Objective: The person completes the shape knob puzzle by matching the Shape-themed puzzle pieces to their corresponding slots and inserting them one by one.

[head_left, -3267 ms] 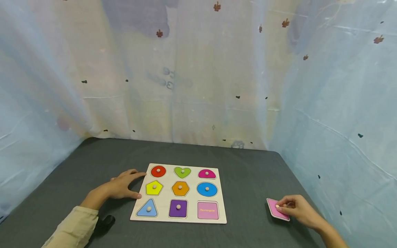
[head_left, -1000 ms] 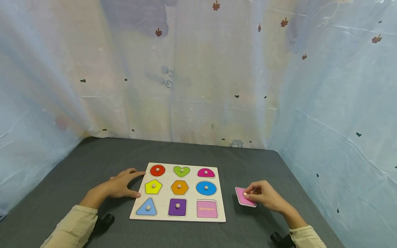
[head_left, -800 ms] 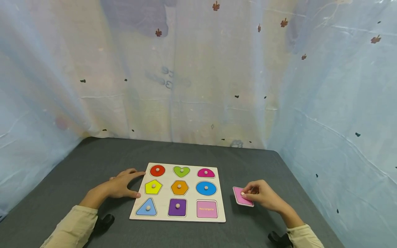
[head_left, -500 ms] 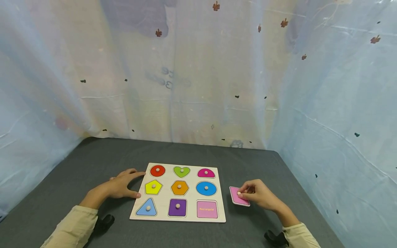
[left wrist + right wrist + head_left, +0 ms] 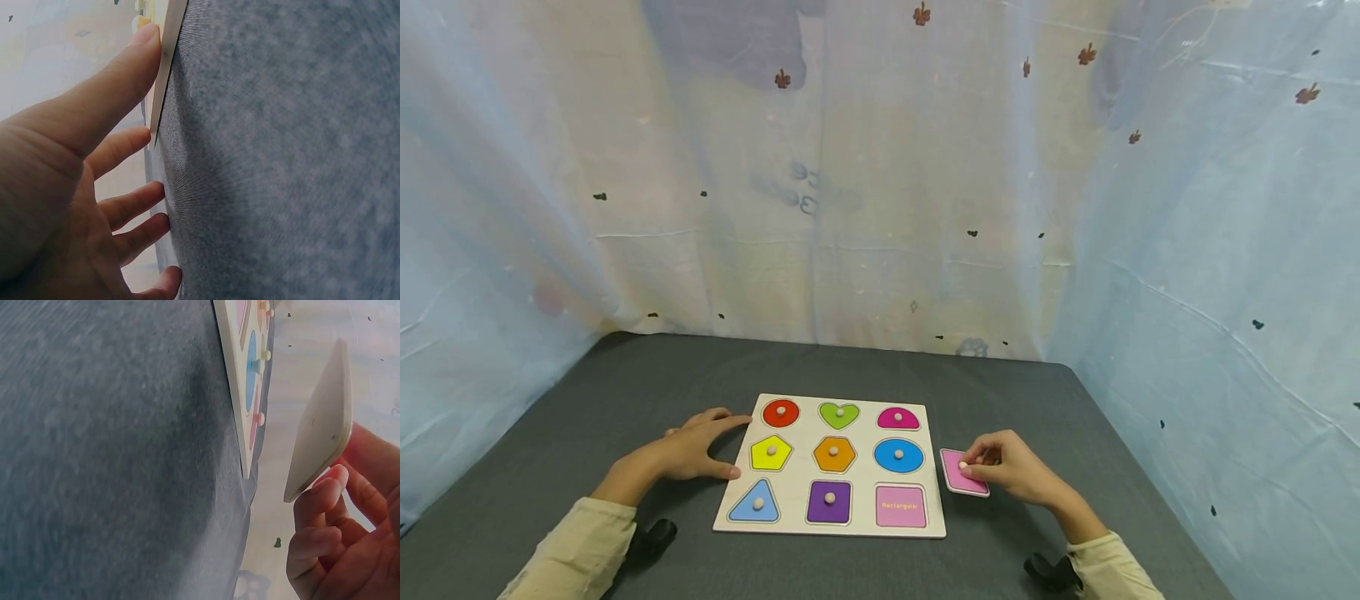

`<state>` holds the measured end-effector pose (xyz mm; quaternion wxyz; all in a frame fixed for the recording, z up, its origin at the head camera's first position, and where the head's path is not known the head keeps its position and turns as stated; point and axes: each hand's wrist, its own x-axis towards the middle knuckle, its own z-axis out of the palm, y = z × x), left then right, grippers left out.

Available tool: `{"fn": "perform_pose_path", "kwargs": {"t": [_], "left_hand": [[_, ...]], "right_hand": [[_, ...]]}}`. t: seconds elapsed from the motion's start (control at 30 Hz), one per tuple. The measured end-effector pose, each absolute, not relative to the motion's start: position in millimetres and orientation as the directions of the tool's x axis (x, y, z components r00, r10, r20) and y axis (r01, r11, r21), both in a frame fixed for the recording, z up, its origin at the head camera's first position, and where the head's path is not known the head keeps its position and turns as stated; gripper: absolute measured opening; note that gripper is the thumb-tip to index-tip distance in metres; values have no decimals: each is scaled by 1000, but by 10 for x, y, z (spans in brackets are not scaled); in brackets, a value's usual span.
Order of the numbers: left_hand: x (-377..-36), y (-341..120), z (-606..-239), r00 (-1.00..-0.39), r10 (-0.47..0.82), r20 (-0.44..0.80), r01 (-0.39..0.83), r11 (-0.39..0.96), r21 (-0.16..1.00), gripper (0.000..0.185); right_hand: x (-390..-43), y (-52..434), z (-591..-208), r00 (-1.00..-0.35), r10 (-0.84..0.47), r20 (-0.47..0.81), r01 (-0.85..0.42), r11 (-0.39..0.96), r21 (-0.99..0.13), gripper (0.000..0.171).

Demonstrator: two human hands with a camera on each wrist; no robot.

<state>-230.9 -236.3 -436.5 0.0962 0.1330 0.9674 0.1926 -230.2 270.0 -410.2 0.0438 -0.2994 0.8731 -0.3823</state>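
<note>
The pink rectangle piece (image 5: 964,472), thin, stiff and light I judge (best taken by its peg), hangs just right of the puzzle board (image 5: 808,518), pinched by my right hand (image 5: 1011,468), while my left hand (image 5: 688,450) lies spread, touching the board's left edge.

Board's slot lettering (image 5: 900,506) too small

- The tabletop (image 5: 1015,392) wears matt, felt-like grey cloth.
- The puzzle board (image 5: 805,467) looks like pale smooth wood with glossy painted shapes.
- The pink piece (image 5: 958,477) shows a bare, matt wooden underside (image 5: 322,425).
- The backdrop sheet (image 5: 880,183) is thin, creased plastic.
</note>
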Motion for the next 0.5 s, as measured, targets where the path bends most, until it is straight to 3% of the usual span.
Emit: {"fn": "perform_pose_path", "kwargs": {"t": [0.5], "left_hand": [[-2297,-2356,-4356,-947,292,-131,219,890,401,93]], "right_hand": [[-2290,2489,-4136,-812,-571,122,-463,502,-731,11]]}}
